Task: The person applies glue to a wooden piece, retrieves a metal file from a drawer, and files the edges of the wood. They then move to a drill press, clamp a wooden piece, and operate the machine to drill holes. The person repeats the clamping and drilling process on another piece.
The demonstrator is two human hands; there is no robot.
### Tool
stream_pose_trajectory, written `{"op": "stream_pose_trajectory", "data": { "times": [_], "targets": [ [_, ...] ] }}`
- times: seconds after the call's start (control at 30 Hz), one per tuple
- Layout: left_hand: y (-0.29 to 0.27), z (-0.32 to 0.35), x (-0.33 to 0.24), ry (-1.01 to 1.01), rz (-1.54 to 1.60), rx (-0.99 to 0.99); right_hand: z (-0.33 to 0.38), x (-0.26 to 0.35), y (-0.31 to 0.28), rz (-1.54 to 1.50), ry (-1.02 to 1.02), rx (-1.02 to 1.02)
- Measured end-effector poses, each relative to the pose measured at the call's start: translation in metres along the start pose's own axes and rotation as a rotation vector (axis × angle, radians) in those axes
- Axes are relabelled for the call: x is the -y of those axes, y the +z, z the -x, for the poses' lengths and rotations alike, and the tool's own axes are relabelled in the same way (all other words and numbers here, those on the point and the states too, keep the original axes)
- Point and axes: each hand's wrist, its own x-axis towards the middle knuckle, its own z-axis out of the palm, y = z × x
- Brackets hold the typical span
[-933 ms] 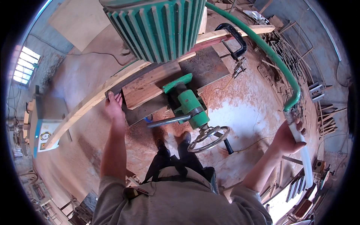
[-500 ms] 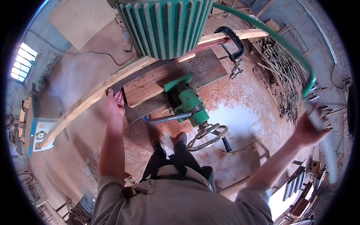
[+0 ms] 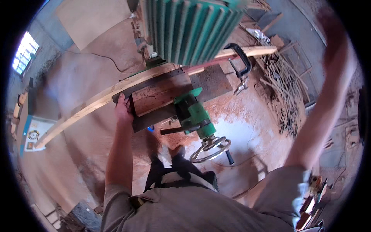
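A dark wooden strip (image 3: 145,80) lies along the machine's fence. My left hand (image 3: 123,111) is closed round its left end, the thumb on the near face. Against the strip's near side rests a reddish-brown wood block (image 3: 160,94), with a green vise jaw (image 3: 188,95) at its right end. Below the block is a dark flat table plate (image 3: 213,82). My right hand (image 3: 333,34) is raised high at the upper right, smeared by motion, so its fingers and anything in them cannot be made out. A ribbed green motor housing (image 3: 189,31) hides the tool beneath.
A long pale wooden beam (image 3: 83,108) crosses behind the work, with a black C-clamp (image 3: 242,60) at its right part. A steel handwheel (image 3: 210,150) juts toward me. Scrap sticks (image 3: 282,89) are heaped at the right; a control box (image 3: 34,133) stands left. Sawdust covers the floor.
My right hand has swung up and away from its lower place at the right, where it was on the green lever; the lever no longer shows. My left hand stays at the strip's end.
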Motion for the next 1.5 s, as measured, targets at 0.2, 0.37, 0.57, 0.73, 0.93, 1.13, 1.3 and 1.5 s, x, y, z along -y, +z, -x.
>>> {"op": "stream_pose_trajectory", "data": {
  "times": [0.2,0.37,0.57,0.73,0.93,1.13,1.3,1.5],
  "targets": [
    [-0.002,-0.012,0.014,0.016,0.039,0.093,0.266,-0.046,0.19,0.115,0.132,1.329],
    [-0.019,-0.005,0.009,0.039,0.022,0.026,0.263,-0.045,0.217,0.089,0.453,1.612],
    [0.004,0.005,0.007,0.028,0.052,0.041,0.261,-0.218,0.074,-0.856,1.262,0.041],
    [-0.011,-0.011,0.004,0.048,0.079,0.009,0.31,-0.266,0.06,-0.046,0.998,0.279],
    [-0.024,-0.003,-0.033,0.162,0.073,-0.108,0.292,-0.251,0.007,-0.162,1.02,0.126],
    [-0.1,0.044,-0.165,0.552,0.024,0.571,0.266,-0.204,0.002,-0.244,0.897,0.11],
    [-0.084,0.173,-0.234,1.042,-0.339,-0.061,0.261,-0.078,0.081,-0.495,0.56,0.556],
    [0.034,0.291,-0.132,0.842,-1.185,0.264,0.316,0.028,0.207,-0.261,0.178,0.935]
  ]
}}
